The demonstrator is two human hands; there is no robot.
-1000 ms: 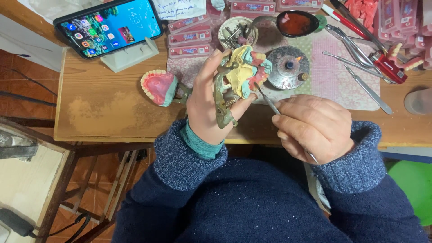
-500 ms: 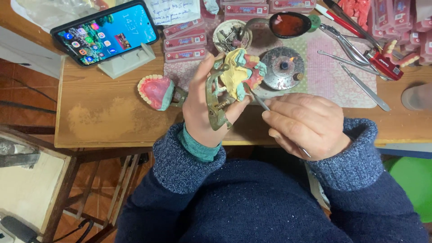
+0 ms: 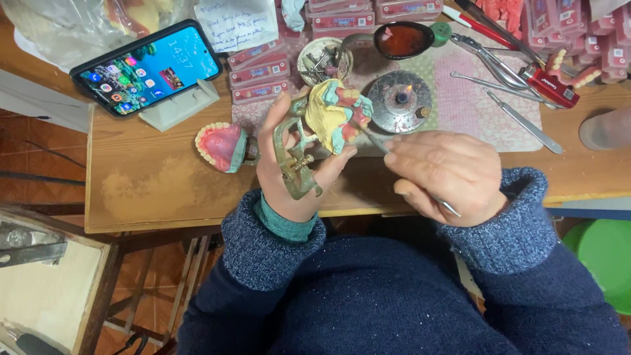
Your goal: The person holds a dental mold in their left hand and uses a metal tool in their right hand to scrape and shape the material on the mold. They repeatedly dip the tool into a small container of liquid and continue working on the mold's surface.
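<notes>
Over the bench's near edge our left hand grips the metal articulator with its yellow cast; our right hand is closed on a thin tool, tip at the cast's pink wax. Since a second ago we have tilted the cast slightly and brought the tool tip closer, so we judge the carving goes on. Left lies a denture. Further back the burner is lit; the phone leans at the far left corner.
</notes>
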